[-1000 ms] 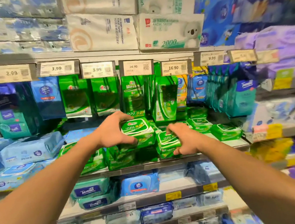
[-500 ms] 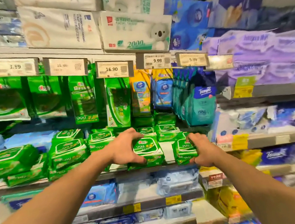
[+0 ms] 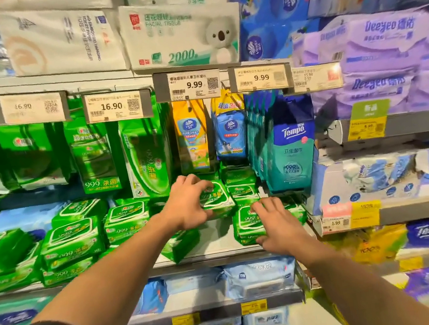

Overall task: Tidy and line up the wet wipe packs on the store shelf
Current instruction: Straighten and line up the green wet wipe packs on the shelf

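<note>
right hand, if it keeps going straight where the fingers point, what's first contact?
Probably the green pack stacked just behind the front pack that the right hand rests on; the fingers point up and back over it. Depth is unclear.

You see two hands at the shelf: left hand [image 3: 186, 205] and right hand [image 3: 274, 222]. Count five readable price tags along the upper rail: two marked 16.90 [image 3: 113, 106] and two marked 9.99 [image 3: 194, 84], plus one blurred tag [image 3: 314, 76] toward the right end. Count one yellow hanging pack [image 3: 191, 135] and one blue hanging pack [image 3: 229, 130] below the 9.99 tags. One koala tissue bale [image 3: 181, 34] sits on the top shelf. The flat green wipe packs [image 3: 72, 237] on the middle shelf [image 3: 207, 257] number at least ten; blur prevents an exact count. The teal Tempo packs [image 3: 291, 151] hang in one row; their number cannot be determined.
</note>
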Action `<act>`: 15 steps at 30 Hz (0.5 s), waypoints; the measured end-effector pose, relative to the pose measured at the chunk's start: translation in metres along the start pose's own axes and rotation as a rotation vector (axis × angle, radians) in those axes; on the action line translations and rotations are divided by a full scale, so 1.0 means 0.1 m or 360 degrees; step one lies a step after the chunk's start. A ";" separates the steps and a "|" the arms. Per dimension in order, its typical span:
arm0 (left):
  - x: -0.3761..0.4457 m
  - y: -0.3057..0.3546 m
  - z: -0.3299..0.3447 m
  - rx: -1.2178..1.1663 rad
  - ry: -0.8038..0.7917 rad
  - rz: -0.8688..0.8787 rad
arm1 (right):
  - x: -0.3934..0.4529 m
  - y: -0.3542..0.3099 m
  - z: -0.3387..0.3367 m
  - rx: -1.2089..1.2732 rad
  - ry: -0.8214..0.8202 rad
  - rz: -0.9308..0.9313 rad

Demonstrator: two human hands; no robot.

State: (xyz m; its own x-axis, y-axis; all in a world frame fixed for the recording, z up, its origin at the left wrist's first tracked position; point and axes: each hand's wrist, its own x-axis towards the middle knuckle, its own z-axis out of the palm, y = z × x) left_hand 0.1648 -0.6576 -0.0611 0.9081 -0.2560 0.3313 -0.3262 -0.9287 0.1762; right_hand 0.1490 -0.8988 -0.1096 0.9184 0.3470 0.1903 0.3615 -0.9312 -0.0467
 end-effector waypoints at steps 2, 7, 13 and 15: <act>0.12 -0.05 0.04 0.0100 0.0027 -0.0010 | 0.02 -0.02 0.04 -0.0057 0.0000 -0.0015; 0.32 -0.08 0.19 0.0158 -0.0031 -0.0023 | 0.05 0.01 -0.01 -0.0077 -0.0015 0.0009; 0.54 -0.12 0.27 0.0284 -0.0205 -0.0056 | 0.00 0.22 -0.13 -0.0056 -0.0035 0.0144; 0.60 -0.16 0.31 0.0296 -0.0250 -0.0053 | -0.02 0.25 -0.14 -0.0029 -0.0051 0.0179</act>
State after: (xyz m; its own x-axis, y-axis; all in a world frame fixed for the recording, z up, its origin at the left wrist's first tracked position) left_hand 0.2325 -0.6664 -0.0726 0.9521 -0.2492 0.1773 -0.2543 -0.9671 0.0061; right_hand 0.1542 -0.9245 -0.0974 0.9578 0.2431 0.1532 0.2530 -0.9663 -0.0482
